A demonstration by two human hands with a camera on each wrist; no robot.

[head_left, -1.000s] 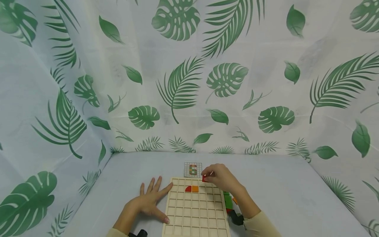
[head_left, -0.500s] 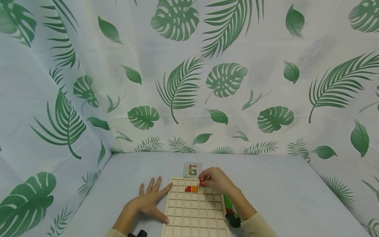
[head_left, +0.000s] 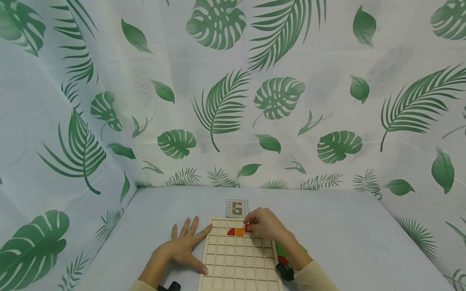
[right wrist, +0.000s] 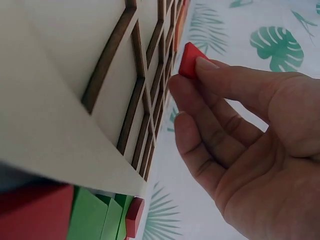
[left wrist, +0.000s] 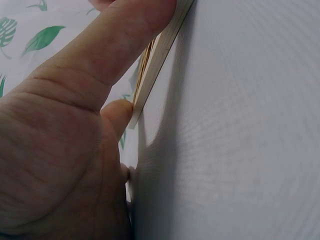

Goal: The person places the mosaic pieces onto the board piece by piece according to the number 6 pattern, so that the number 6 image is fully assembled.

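Observation:
My right hand (head_left: 267, 224) pinches a red tile (right wrist: 190, 61) between thumb and fingertips, close over the far part of the wooden grid board (head_left: 240, 260). In that row of the board lie a red rounded tile (head_left: 231, 232) and, to its right, an orange square tile (head_left: 239, 232). The held tile is beside the orange one in the head view, mostly hidden by my fingers. My left hand (head_left: 183, 246) lies with fingers spread at the board's left edge, thumb and index finger touching it. In the left wrist view the thumb (left wrist: 100, 55) rests along the board's side.
Beyond the board's far edge lies a small pattern card (head_left: 237, 208) showing a coloured figure on a grid. Green tiles (right wrist: 87, 215) and red tiles (right wrist: 35, 212) lie along the board's right side, partly under my right forearm. A leaf-printed cloth (head_left: 233, 101) hangs behind the table.
My right hand has brought the red tile left and nearer, from the board's far edge down to beside the orange tile. The left hand has stayed in place.

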